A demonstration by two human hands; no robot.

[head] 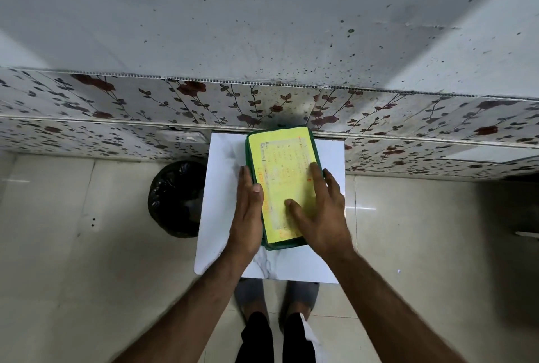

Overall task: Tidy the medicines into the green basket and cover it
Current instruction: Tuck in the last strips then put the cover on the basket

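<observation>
The green basket stands on a small white marble-patterned table, against the wall. A yellow printed sheet lies flat over its top and hides everything inside, so no medicines show. My left hand rests flat along the basket's left edge, fingers straight and together, thumb on the yellow sheet. My right hand lies palm down on the sheet's right half, fingers spread, the outer fingers over the basket's right rim. Neither hand grips anything.
A round bin with a black liner stands on the tiled floor just left of the table. A floral-patterned panel runs along the wall behind. My feet in grey slippers are under the table's near edge.
</observation>
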